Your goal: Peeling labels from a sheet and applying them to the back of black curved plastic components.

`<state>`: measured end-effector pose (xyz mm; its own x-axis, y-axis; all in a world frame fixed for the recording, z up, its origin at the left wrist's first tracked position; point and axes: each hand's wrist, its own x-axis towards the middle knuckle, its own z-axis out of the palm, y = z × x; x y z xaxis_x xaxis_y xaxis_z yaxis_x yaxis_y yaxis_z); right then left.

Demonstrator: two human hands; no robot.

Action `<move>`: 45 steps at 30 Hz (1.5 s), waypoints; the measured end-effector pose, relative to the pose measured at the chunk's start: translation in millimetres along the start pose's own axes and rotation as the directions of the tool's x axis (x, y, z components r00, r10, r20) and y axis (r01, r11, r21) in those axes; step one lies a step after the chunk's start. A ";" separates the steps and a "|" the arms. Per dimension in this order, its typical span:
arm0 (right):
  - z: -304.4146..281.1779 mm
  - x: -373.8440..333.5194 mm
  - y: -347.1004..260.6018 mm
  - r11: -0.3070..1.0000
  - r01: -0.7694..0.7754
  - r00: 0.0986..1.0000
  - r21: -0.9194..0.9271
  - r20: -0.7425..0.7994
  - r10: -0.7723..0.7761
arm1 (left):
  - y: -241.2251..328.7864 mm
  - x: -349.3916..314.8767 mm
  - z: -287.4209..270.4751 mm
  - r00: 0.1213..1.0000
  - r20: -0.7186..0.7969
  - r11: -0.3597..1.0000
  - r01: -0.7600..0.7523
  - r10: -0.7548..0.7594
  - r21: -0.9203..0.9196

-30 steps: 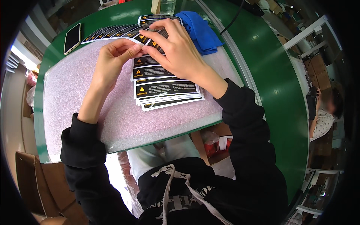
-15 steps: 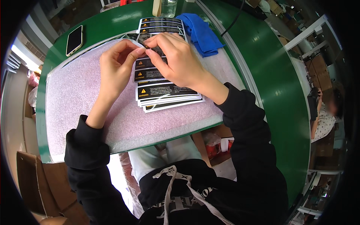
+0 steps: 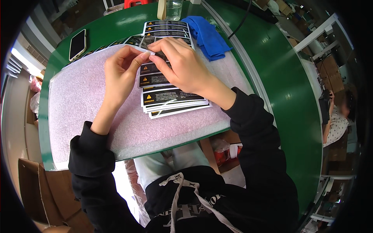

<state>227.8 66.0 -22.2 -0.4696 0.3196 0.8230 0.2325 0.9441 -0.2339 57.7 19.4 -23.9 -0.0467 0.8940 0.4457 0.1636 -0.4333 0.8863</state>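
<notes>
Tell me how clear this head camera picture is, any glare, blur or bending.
Head view: sharp at the centre, with both hands and the black warning labels crisp; white glare streaks cross the glossy green table and the stacked labels; the fisheye bends the table edge, and the corners fall into black.

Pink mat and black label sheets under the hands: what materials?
Pink mat: looks like soft foam sheet, matte, with a fine bubbly texture and a pale, thick cut edge. Black label sheets: seemingly glossy printed film or coated paper; they lie thin, flat and stacked, with light glinting off them.
</notes>
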 end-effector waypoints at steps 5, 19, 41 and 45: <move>-0.4 -2.9 -0.9 0.984 -0.129 0.991 0.125 0.056 0.123 | -3.9 2.2 -1.1 0.997 0.000 0.993 -0.083 0.083 0.085; -6.3 5.4 5.8 0.992 -0.118 0.987 0.038 -0.105 0.122 | -2.5 3.0 -1.3 0.981 0.044 0.944 -0.196 0.191 0.264; -87.1 10.4 75.6 0.936 -0.150 0.789 -0.318 -0.609 -0.080 | 46.7 13.3 -37.0 0.835 0.204 0.809 0.387 -0.511 0.442; -53.7 21.6 19.6 0.797 0.247 0.824 -0.552 -0.313 -0.472 | 57.6 5.7 -27.4 0.861 0.411 0.917 0.379 -0.300 -0.125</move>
<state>268.0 87.0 18.8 -0.2304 -0.2079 0.9506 0.5391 0.7860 0.3026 39.8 -3.6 33.1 0.3154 0.9467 0.0660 0.0093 -0.0726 0.9973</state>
